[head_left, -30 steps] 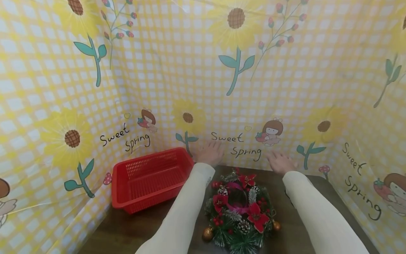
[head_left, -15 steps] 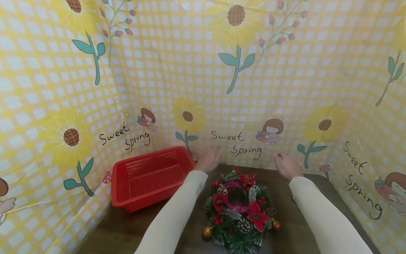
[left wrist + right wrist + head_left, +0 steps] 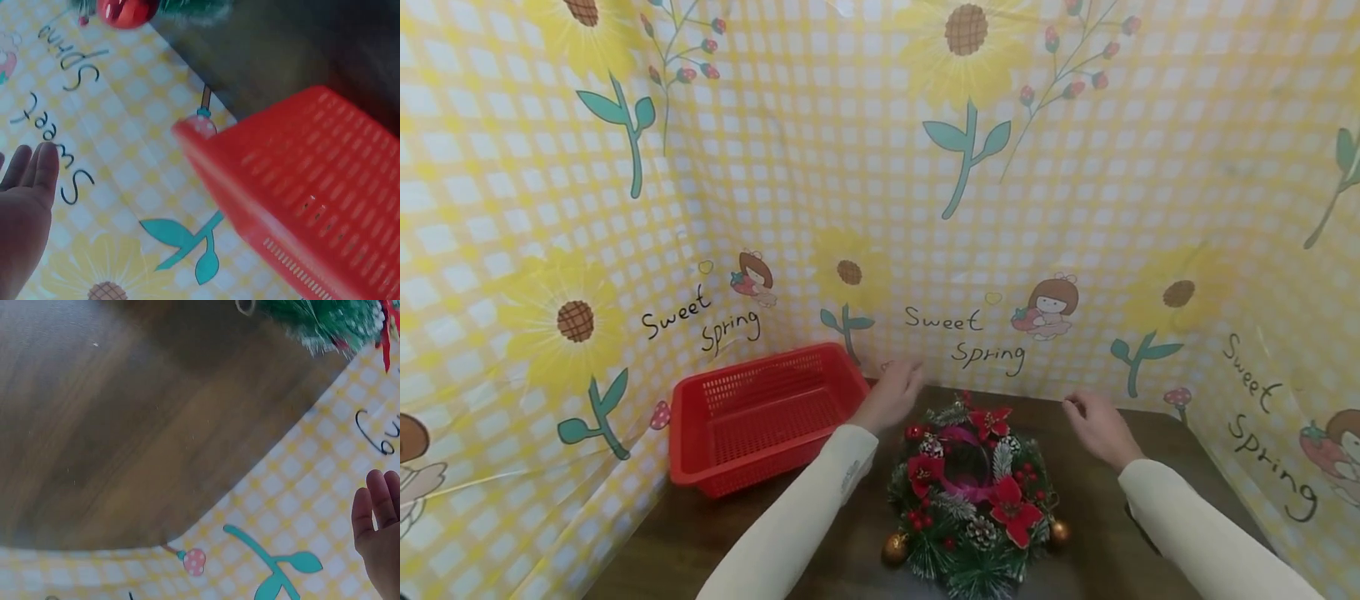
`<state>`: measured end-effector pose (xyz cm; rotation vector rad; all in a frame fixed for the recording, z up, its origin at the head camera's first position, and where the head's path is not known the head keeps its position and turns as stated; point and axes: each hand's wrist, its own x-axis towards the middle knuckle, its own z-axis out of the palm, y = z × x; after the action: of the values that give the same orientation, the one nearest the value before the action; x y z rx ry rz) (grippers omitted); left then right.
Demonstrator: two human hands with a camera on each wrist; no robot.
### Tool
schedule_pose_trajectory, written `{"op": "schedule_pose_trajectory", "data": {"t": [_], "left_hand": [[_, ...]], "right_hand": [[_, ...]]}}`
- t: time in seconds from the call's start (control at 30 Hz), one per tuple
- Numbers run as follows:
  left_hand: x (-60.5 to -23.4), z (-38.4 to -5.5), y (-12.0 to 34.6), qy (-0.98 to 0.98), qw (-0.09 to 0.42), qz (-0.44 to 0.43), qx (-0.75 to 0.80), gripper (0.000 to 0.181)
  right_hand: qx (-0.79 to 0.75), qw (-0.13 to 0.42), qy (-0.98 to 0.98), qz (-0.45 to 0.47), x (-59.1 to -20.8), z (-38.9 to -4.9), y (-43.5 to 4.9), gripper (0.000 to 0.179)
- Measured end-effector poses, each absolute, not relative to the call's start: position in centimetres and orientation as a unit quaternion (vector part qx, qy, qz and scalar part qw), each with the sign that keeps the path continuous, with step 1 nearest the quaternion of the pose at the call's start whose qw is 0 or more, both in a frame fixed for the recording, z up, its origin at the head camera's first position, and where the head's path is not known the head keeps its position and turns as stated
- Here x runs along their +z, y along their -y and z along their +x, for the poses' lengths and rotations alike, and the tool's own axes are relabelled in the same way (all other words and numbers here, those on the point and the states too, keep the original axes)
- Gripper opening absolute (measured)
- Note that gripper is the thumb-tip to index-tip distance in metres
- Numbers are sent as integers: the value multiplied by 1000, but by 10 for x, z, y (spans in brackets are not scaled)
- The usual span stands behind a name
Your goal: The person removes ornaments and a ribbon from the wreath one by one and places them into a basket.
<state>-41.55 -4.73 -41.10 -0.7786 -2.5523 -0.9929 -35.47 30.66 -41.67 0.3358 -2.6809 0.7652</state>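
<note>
A Christmas wreath (image 3: 955, 506) of frosted green sprigs lies on the dark wooden table, dressed with red poinsettias, pinecones, berries, gold balls and a purple ribbon around its centre. My left hand (image 3: 889, 396) hovers beyond its upper left side, near the right end of the red basket (image 3: 767, 471), holding nothing. Its fingers (image 3: 45, 169) look straight in the left wrist view. To the wreath's upper right, my right hand (image 3: 1102, 427) is raised without touching it. The right wrist view shows that hand's fingers (image 3: 378, 497) extended and holding nothing, with green wreath tips (image 3: 337, 325) above.
The red perforated basket stands on the table's left side, against the cloth. A yellow-and-white checked cloth (image 3: 865, 167) with sunflowers walls in the back and both sides. Bare wood (image 3: 1075, 550) shows right of the wreath.
Both hands have drawn back from the rear cloth toward the person. The right hand has also moved right, away from the wreath. Wreath and basket stay put.
</note>
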Motion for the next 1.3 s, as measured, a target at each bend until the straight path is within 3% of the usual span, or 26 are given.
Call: {"op": "schedule_pose_trajectory", "data": {"t": [0.17,0.43,0.73,1.3], "left_hand": [[-428,-399,49,896,105,-255,-349,40],[-443,-380,51,902,79,-235,-354,46],[-459,-367,54,897,53,-230,-374,44],[-490,-353,64,905,-18,-216,-367,41]], "right_hand": [[296,148,937,108,-431,-345,-305,44],[362,138,919,72,-439,-333,-302,46],[390,52,918,57,-448,-324,-295,49],[399,-21,915,59,-480,-311,-285,36]]}}
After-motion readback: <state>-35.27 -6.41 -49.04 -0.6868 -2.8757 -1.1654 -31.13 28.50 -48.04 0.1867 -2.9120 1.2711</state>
